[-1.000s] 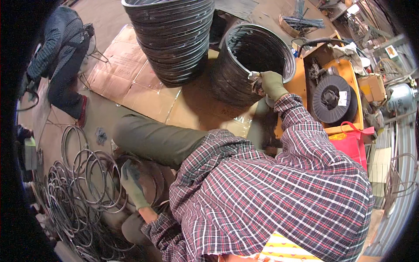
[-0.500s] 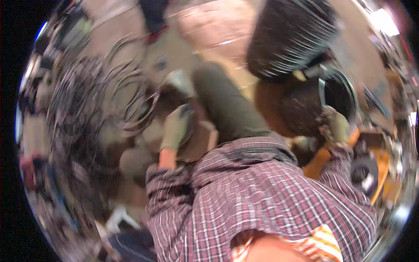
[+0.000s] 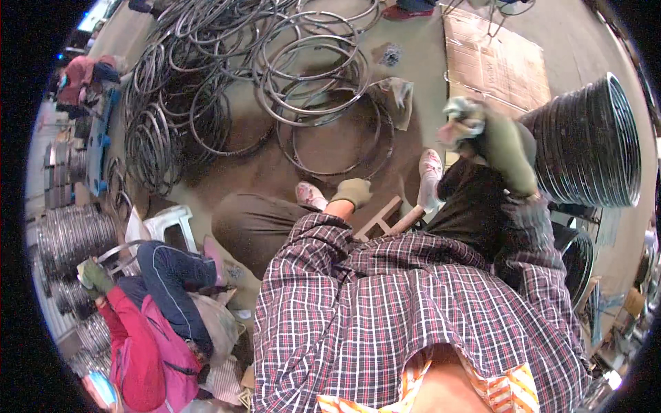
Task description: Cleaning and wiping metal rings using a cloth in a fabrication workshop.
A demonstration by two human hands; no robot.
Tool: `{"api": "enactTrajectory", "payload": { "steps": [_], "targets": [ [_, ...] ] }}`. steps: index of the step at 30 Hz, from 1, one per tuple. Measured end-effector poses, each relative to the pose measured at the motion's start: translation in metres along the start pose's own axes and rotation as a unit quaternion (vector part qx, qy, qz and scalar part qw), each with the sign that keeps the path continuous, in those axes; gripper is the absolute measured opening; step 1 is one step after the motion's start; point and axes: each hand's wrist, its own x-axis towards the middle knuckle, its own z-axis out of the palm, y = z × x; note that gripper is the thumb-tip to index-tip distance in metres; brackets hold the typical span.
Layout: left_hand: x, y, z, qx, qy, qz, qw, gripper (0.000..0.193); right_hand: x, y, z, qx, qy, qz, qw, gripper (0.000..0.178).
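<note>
My right hand (image 3: 505,148), in a dull green glove, is raised over my right knee and closed on a crumpled whitish cloth (image 3: 461,124) with pink patches, slightly blurred. My left hand (image 3: 353,193), in a similar glove, is low between my legs, close to the near side of a large dark metal ring (image 3: 391,148) lying on the floor. Its fingers are hidden from above, so whether they grip anything does not show. A small wooden frame (image 3: 383,219) lies just right of that hand, between my legs.
Tangled metal rings (image 3: 206,62) pile up ahead and to the left. A stack of dark rings (image 3: 585,141) stands at the right, beyond a flat cardboard sheet (image 3: 492,58). At the lower left a person in a red top (image 3: 141,351) sits by a white stool (image 3: 172,227).
My view has swung left and steadied. My right hand has left the dark ring stack at the right and come up over my knee with the cloth. My left hand now sits lower.
</note>
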Motion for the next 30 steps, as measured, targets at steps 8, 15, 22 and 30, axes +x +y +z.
{"api": "enactTrajectory", "payload": {
  "steps": [8,15,22,30],
  "targets": [
    [0.025,-0.034,0.035,0.02,0.088,-0.132,0.987,0.049,0.0,-0.028,0.076,-0.047,-0.299,-0.141,0.943,0.024],
    [0.012,-0.057,0.106,0.094,0.192,-0.15,0.965,0.032,-0.019,-0.054,0.064,-0.121,-0.278,-0.07,0.95,0.033],
    [0.004,-0.05,0.091,0.113,0.138,-0.129,0.976,0.03,-0.038,-0.048,0.06,-0.086,-0.263,-0.087,0.957,0.024],
    [0.002,-0.054,0.094,0.094,0.12,-0.141,0.978,0.027,-0.051,-0.038,0.061,-0.12,-0.232,-0.11,0.959,0.026]
  ]
}}
